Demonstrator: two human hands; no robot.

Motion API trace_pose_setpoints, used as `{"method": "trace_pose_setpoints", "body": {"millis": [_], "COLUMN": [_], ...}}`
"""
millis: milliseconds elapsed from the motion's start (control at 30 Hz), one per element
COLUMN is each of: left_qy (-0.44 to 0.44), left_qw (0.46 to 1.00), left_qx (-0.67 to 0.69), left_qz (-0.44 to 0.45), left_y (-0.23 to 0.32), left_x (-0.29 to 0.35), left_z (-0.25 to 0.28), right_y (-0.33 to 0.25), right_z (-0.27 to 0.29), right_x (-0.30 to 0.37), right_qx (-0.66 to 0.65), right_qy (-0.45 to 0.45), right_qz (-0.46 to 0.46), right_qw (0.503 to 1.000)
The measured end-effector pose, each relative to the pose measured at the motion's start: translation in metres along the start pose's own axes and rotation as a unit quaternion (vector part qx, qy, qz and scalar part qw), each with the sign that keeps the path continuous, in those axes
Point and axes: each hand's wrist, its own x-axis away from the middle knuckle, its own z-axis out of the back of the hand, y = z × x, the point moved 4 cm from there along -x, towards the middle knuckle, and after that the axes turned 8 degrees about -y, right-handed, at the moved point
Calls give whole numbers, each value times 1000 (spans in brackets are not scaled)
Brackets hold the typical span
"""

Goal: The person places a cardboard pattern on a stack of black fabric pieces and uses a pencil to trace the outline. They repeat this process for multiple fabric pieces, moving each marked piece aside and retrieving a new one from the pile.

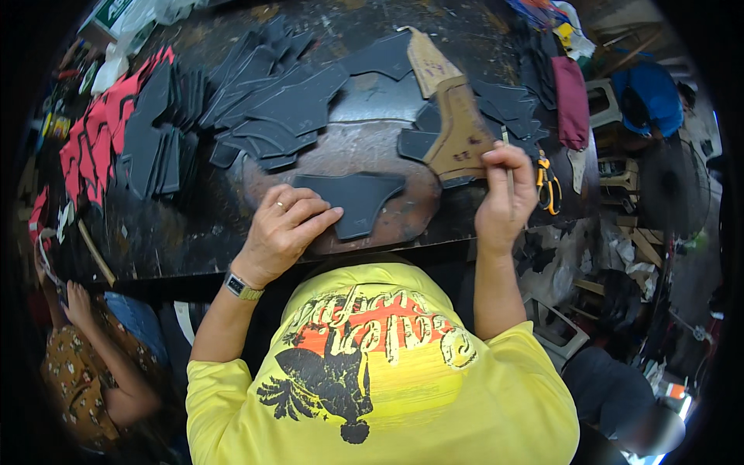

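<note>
My left hand [288,229], with a ring and a wristwatch, is closed at the left edge of a black cut piece [356,205] that lies flat near the table's front edge. The thumb and fingers press on this piece. My right hand [508,190] is raised near the table's front edge, closed around a slim pen-like tool [510,184] held upright. Just left of that hand lies a brown template [457,132] with dark markings, on top of other black pieces. A lighter tan template [431,62] adjoins its far end.
Black cut pieces [279,116] are heaped at the back, with a black stack [159,139] and red pieces [101,139] to the left. Orange-handled cutters [549,186] and a maroon roll [572,101] lie right. Another person [101,356] works at lower left.
</note>
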Motion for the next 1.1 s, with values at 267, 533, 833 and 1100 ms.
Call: {"method": "trace_pose_setpoints", "body": {"millis": [267, 533, 833, 1100], "left_qy": [136, 76, 49, 74], "left_qw": [958, 952, 961, 960], "left_qx": [111, 134, 94, 91], "left_qz": [227, 264, 257, 253], "left_y": [-9, -12, -11, -8], "left_x": [29, 23, 25, 27], "left_z": [6, 3, 4, 3], "right_y": [-16, -5, -6, -5], "right_z": [-68, -88, -96, -96], "right_x": [5, 10, 16, 16], "right_qx": [-43, 86, 90, 95], "right_qy": [-317, -387, -369, -358], "right_qz": [-57, 35, 18, -15], "right_qw": [946, 917, 925, 929]}}
